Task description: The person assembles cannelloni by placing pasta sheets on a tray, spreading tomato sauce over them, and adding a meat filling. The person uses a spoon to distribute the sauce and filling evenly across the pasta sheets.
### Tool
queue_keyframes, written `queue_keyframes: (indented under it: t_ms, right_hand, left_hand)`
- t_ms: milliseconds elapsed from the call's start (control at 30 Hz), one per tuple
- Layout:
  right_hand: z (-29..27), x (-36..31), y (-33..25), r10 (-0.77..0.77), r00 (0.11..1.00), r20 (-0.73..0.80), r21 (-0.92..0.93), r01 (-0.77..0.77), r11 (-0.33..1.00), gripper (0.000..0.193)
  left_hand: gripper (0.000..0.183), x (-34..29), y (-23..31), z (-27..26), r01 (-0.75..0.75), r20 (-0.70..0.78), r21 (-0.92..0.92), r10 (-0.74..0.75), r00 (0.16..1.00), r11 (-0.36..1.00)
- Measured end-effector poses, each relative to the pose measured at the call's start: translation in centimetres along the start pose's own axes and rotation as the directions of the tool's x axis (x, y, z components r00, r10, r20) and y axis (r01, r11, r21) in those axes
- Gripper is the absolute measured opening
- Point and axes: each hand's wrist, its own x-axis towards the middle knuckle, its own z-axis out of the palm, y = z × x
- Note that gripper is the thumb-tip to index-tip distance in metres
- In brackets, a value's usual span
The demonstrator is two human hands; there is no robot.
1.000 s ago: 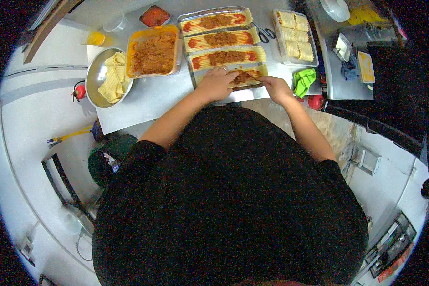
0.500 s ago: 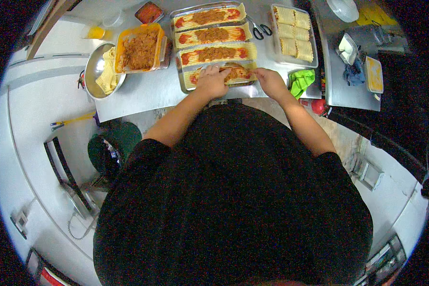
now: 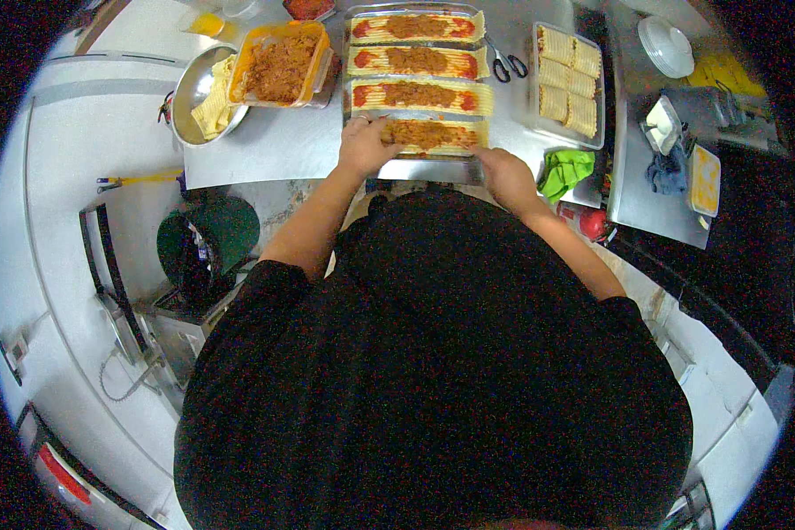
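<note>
Ridged lasagna sheets lie crosswise in a shallow metal tray point(image 3: 415, 168), each topped with brown meat filling. On the three farther ones, such as this sheet point(image 3: 422, 95), red sauce shows at both ends. My left hand point(image 3: 368, 146) is curled over the left end of the nearest lasagna sheet point(image 3: 433, 134), thumb by the filling, partly hiding that end. At its near right corner, my right hand point(image 3: 511, 184) pinches the edge between thumb and fingers. This nearest sheet lies flat, with filling spread along most of its length.
Left of the tray stand an orange tub of meat filling point(image 3: 281, 66) and a steel bowl point(image 3: 185, 106) with pasta sheets. To the right are scissors point(image 3: 509, 69), a clear container of lasagna rolls point(image 3: 567, 79) and a green cloth point(image 3: 565, 172). A side table point(image 3: 627, 194) holds more containers.
My left hand has slid from over the nearest sheet's filling to its left end. That sheet's filling is now uncovered and looks more evenly spread. The view has shifted slightly.
</note>
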Motion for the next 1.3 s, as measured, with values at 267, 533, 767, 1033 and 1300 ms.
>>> queue_keyframes:
  t_ms: [267, 533, 767, 1033, 1300]
  right_hand:
    - [-0.5, 0.1, -1.9, 0.145, 0.988, 0.058, -0.099, -0.139, 0.985, 0.039]
    - [-0.9, 0.0, -2.5, 0.176, 0.97, 0.168, -0.184, -0.145, 0.972, 0.038]
    - [-2.4, 0.7, -3.1, 0.288, 0.958, -0.006, -0.038, -0.288, 0.957, 0.034]
    - [-6.0, 8.4, -4.0, 0.278, 0.921, -0.274, 0.176, -0.237, 0.956, 0.028]
    - [-8.0, 19.6, -14.1, 0.025, 0.979, -0.203, 0.354, 0.05, 0.934, 0.031]
  left_hand:
    - [0.069, 1.2, 4.2, 1.5, -0.034, 0.045, 0.106, 0.029, 0.999, 0.994]
    - [0.06, 2.2, 4.3, 2.3, 0.028, -0.004, 0.055, -0.028, 1.0, 0.998]
    - [0.053, 0.4, 1.5, 0.9, 0.039, -0.037, -0.018, -0.039, 0.999, 0.999]
    - [0.04, -4.4, -3.4, -6.9, -0.058, -0.416, -0.044, 0.035, 0.909, 0.997]
    - [0.046, -5.1, -9.2, -15.1, 0.03, -0.679, 0.018, -0.009, 0.734, 0.999]
